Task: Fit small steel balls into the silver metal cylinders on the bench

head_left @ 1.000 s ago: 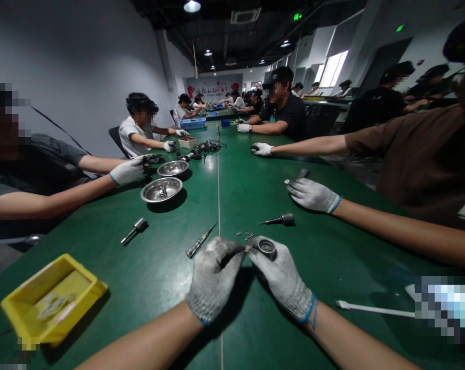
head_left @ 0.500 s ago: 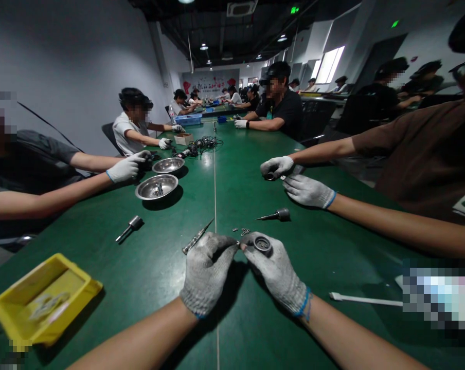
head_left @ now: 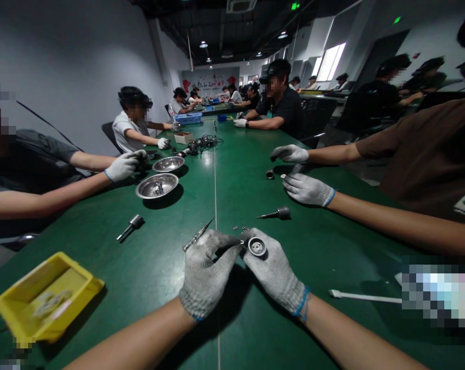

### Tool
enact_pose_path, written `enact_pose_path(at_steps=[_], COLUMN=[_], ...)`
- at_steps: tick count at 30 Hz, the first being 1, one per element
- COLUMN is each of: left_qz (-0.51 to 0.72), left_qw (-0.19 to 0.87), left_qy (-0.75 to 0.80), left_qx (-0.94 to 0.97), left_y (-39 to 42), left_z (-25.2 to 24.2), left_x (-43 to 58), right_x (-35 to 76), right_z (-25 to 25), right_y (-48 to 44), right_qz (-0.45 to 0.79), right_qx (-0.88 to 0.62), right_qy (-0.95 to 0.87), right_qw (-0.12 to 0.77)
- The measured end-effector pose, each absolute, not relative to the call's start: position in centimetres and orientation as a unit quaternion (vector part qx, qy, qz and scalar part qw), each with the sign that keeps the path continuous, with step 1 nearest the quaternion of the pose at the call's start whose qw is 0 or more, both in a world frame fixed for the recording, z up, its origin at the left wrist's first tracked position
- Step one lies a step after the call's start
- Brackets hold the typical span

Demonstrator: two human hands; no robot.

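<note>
We take this for a workshop: gloved workers [head_left: 281, 100] sit along both sides of a long green table [head_left: 155, 277] bearing small metal rings [head_left: 235, 227], metal bowls [head_left: 145, 192], a yellow bin [head_left: 71, 284] and tangled cables [head_left: 202, 146], under ceiling lamps [head_left: 282, 35], with a banner [head_left: 210, 81] at the far end.

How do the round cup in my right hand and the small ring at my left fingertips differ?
Size: the round cup is much larger than the small ring.
Look: the round cup has a rim around a pale, marked inner face; the small ring is just a tiny pale loop.
Place: the round cup sits in the right hand, while the small ring appears pinched by the left hand.
Both look round.
</note>
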State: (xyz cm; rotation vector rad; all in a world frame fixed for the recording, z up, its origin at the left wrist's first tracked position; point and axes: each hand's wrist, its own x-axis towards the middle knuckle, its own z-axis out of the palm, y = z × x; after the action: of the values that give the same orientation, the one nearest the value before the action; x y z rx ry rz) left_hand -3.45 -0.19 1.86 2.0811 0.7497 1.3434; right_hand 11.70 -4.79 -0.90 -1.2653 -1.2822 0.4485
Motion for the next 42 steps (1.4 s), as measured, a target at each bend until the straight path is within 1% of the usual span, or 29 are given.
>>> enact_pose_path(at_steps=[6, 22, 33, 42], left_qz=[0.456, 0.377, 0.371, 0.404], left_qw=[0.319, 0.28, 0.277, 0.305], left_qy=[0.284, 0.3, 0.312, 0.314], left_qx=[0.781, 0.831, 0.83, 0.803], left_y=[-0.7, -1.0, -1.0, -0.6], left_z=[3.3, 4.1, 3.7, 4.3], left_x=[-3.2, -3.1, -2.9, -3.2], right_x=[11.6, 11.2, 11.3, 11.2], right_z=[-1.6, -1.7, -1.8, -1.6], right_y=[-4.7, -4.9, -4.9, -4.9], right_qz=[0.175, 0.14, 0.15, 0.16], right_qx=[-0.553, -0.566, -0.56, -0.57], right_qy=[-0.586, -0.627, -0.629, -0.607], right_qw=[0.566, 0.517, 0.518, 0.53])
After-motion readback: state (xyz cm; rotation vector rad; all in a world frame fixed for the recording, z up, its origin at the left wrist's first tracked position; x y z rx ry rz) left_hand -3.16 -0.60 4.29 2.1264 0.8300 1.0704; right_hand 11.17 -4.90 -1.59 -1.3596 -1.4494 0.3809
